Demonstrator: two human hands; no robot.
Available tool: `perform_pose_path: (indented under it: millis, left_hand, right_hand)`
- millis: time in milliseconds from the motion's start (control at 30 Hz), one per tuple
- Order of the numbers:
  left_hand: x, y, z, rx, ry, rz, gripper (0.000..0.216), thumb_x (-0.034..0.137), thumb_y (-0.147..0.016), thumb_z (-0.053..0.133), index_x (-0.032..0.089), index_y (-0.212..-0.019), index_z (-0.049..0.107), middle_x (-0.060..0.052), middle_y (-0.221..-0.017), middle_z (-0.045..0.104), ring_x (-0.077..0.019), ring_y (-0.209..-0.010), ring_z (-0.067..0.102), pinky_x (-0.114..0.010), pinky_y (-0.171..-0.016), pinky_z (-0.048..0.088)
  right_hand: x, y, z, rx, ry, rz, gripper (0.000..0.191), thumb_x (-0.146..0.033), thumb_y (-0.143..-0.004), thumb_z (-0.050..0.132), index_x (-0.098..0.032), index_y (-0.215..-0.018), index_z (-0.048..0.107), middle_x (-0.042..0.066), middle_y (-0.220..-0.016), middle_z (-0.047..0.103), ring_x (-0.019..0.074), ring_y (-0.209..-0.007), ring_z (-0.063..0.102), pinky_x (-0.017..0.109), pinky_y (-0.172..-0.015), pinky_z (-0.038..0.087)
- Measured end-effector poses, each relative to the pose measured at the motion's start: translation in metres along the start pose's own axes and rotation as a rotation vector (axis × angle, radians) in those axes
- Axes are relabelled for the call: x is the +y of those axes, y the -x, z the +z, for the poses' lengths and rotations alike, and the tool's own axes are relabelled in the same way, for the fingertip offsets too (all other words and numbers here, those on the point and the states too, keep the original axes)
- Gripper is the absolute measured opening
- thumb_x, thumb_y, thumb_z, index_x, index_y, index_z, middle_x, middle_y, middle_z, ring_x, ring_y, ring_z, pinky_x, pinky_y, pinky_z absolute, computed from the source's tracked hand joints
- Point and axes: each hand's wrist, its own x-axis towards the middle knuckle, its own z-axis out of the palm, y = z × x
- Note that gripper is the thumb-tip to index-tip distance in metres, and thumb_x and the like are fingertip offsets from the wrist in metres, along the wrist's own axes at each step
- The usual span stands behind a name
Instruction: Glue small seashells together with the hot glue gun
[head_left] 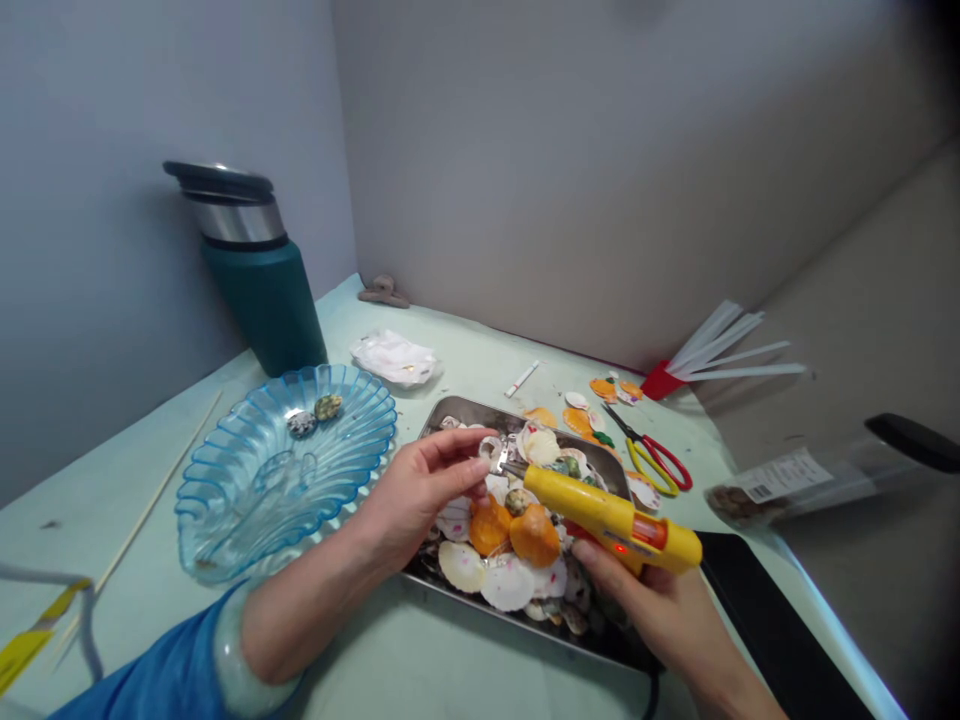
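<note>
My right hand [660, 610] grips a yellow glue gun [611, 515], its nozzle pointing left over a metal tray [465, 410] full of seashells. My left hand [420, 490] hovers over the tray's left side, fingers pinched on a small pale shell [491, 452] right at the gun's tip. Orange shells [517, 530] and white scallop shells [487, 575] lie beneath both hands. Left of the tray stands a blue shell-shaped glass dish [225, 500] with two small dark shells [315, 415] in it.
A dark green flask [259, 275] stands at the back left. Scissors with red and yellow handles [656, 460], loose shells [600, 395], white glue sticks in a red holder [720, 350], a crumpled plastic bag [394, 358] and a thin wooden skewer [150, 500] lie around. A clear tube [810, 480] is at the right.
</note>
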Motion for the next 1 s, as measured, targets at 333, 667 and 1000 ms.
perform_pose_path:
  millis: [333,667,1000]
  left_hand:
    - [0.0020,0.0006,0.0013,-0.038,0.065,-0.016,0.033,0.028,-0.075,0.073,0.017,-0.106,0.067,-0.002,-0.085,0.062,-0.0080,-0.065,0.053,-0.025,-0.068,0.044]
    - [0.0009,-0.0008,0.0004,-0.045,0.073,-0.051,0.032,0.028,-0.075,0.073,0.019,-0.106,0.069,-0.002,-0.084,0.063,-0.0069,-0.065,0.054,-0.023,-0.068,0.044]
    - [-0.0010,0.0011,-0.0005,-0.034,0.031,-0.023,0.034,0.028,-0.075,0.073,0.018,-0.107,0.067,-0.003,-0.086,0.063,-0.0089,-0.065,0.054,-0.025,-0.066,0.043]
  right_hand:
    - [-0.0013,0.0008,-0.0020,0.021,-0.003,0.026,0.023,-0.025,-0.075,0.071,-0.027,-0.098,0.075,0.002,-0.093,0.078,0.0250,-0.087,0.074,0.034,-0.077,0.062]
    - [0.0011,0.0001,-0.0014,0.030,0.005,0.045,0.021,-0.031,-0.078,0.070,-0.027,-0.099,0.073,0.002,-0.098,0.077,0.0251,-0.089,0.074,0.037,-0.079,0.062]
    - [-0.0007,-0.0001,0.0014,0.036,0.025,0.032,0.022,-0.032,-0.077,0.071,-0.025,-0.098,0.075,0.004,-0.091,0.078,0.0246,-0.083,0.075,0.034,-0.072,0.064]
